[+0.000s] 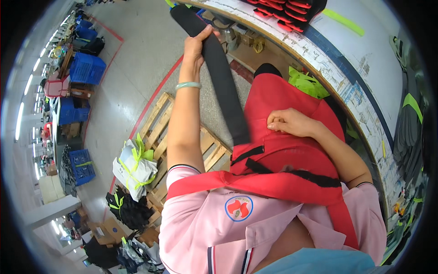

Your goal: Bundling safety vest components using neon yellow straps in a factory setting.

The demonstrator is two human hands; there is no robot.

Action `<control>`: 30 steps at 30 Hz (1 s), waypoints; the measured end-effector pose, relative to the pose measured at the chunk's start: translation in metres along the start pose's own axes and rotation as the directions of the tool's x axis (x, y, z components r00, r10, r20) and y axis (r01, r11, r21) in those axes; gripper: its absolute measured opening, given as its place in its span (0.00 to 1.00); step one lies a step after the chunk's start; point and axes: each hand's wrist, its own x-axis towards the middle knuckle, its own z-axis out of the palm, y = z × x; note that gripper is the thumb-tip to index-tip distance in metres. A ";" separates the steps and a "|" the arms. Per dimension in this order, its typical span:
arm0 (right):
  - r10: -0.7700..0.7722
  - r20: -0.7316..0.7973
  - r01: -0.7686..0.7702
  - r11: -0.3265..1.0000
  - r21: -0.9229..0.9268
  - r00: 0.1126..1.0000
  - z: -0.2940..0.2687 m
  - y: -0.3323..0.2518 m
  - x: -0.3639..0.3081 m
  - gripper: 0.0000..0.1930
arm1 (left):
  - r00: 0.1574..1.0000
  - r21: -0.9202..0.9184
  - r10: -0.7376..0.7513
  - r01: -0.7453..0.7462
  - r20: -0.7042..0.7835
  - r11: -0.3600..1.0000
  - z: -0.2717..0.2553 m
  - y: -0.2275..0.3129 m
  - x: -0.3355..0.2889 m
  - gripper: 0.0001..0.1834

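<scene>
My left hand point(200, 43), with a pale green bangle at its wrist, is stretched out far to the left and closed around a long black fabric strip point(223, 86). The strip's rounded end sticks out beyond my fingers. Its other end hangs down beside the red apron point(283, 102) on my lap. Over the apron, close to a pocket edge, lies my right hand point(292, 122) with curled fingers. Whatever those fingertips may pinch is hidden.
Along the right curves a worn white worktable point(365, 86), bearing a stack of black-and-red pieces point(289, 11) and a lime strip point(343, 22). Grey pieces point(408, 130) hang beyond. A wooden pallet point(157, 114), a tied white bag point(135, 169) and blue crates point(86, 68) stand left.
</scene>
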 end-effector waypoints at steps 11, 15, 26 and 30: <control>-0.377 -0.719 0.495 0.867 -0.054 0.584 -0.053 -0.021 -0.002 0.11 | 0.634 0.446 -0.482 0.232 0.605 0.865 0.092 -0.067 -0.132 0.11; -0.267 -0.804 0.350 0.933 -0.078 0.531 -0.043 -0.016 -0.003 0.10 | 0.698 0.338 -0.493 0.362 0.520 0.869 0.108 -0.077 -0.137 0.10; -0.028 -0.804 0.256 0.954 0.155 0.593 -0.047 0.023 0.000 0.23 | 0.680 0.386 -0.525 0.364 0.511 0.848 0.111 -0.102 -0.147 0.11; -0.049 -0.750 0.312 0.926 0.214 0.659 -0.048 0.024 -0.022 0.19 | 0.722 0.410 -0.501 0.322 0.477 0.853 0.110 -0.102 -0.144 0.11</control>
